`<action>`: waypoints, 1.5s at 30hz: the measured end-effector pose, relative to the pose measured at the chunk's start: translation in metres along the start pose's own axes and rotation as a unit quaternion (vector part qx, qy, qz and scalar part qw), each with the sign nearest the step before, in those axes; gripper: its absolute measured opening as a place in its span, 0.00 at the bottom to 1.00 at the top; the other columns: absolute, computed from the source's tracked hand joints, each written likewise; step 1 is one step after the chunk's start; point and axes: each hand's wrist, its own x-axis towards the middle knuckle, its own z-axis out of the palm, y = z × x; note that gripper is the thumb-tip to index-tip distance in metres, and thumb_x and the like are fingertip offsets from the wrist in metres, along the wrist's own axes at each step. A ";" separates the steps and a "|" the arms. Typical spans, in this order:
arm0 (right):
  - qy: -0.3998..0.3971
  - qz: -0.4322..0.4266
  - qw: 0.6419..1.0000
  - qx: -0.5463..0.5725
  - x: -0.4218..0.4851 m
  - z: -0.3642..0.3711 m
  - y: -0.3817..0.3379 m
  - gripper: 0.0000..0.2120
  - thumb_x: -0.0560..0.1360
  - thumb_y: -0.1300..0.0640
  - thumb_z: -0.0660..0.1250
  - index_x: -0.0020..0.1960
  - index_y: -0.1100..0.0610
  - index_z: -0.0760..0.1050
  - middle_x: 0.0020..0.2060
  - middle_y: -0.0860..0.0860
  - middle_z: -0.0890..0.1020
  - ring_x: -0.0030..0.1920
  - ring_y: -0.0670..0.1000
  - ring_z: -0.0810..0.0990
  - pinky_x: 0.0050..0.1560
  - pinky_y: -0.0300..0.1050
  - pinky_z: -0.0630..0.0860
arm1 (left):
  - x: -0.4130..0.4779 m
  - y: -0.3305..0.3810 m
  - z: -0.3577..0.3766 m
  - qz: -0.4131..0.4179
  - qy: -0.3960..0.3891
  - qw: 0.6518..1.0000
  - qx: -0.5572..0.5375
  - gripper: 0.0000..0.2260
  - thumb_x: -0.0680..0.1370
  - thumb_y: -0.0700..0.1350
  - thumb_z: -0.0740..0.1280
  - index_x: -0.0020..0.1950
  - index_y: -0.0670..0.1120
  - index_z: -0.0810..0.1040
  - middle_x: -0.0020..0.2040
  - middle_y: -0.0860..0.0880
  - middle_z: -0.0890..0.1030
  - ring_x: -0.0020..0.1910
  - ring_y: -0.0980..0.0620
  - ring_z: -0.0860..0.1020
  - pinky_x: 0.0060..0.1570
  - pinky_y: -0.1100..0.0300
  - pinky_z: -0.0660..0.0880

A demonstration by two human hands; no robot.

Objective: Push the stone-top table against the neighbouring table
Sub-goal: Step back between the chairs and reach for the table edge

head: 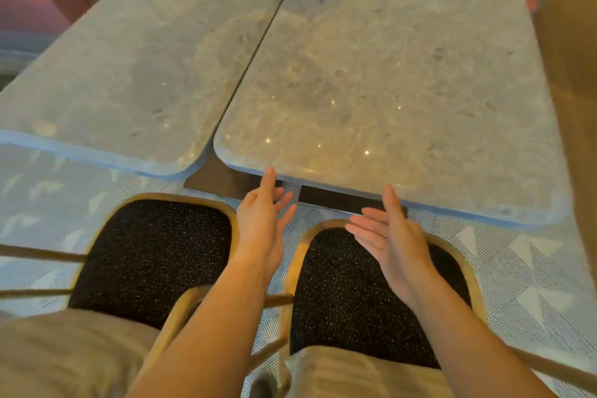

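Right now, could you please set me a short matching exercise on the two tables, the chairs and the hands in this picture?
Things:
1. right-hand stone-top table
2. left-hand stone-top table
3. left hand
4. right-hand chair seat

States or places:
A. dark speckled cushion in a wooden frame, below the right hand
B. open, fingers up, forefinger tip at the table's near edge
C. long edge close along its neighbour, near edge set nearer the camera
D. near edge set further back, with a rounded corner beside the seam

Pairs: 1-C, 2-D, 3-B, 4-A

No readable text, label, brand, number or sign shows anywhere.
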 end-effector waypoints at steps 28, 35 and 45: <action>0.133 -0.095 0.908 0.386 0.043 0.027 0.004 0.23 0.78 0.53 0.76 0.70 0.54 0.76 0.60 0.55 0.88 0.61 0.57 0.88 0.47 0.59 0.89 | 0.091 0.029 -0.030 -0.044 -0.046 0.980 -0.191 0.25 0.79 0.40 0.79 0.74 0.39 0.75 0.58 0.39 0.86 0.52 0.41 0.87 0.60 0.39 0.85; 0.150 -0.086 0.908 0.383 0.012 0.025 0.026 0.22 0.77 0.53 0.78 0.69 0.53 0.77 0.60 0.56 0.89 0.61 0.57 0.88 0.51 0.59 0.89 | 0.071 0.021 -0.060 -0.063 -0.040 0.980 -0.185 0.25 0.80 0.40 0.78 0.74 0.40 0.75 0.64 0.38 0.85 0.64 0.37 0.86 0.64 0.37 0.84; 0.147 -0.054 0.924 0.348 -0.017 0.036 0.033 0.16 0.82 0.50 0.71 0.66 0.53 0.75 0.63 0.57 0.84 0.60 0.57 0.84 0.64 0.59 0.83 | 0.058 0.037 -0.071 -0.102 -0.054 0.982 -0.151 0.25 0.83 0.43 0.74 0.79 0.42 0.71 0.70 0.38 0.82 0.62 0.38 0.85 0.44 0.46 0.88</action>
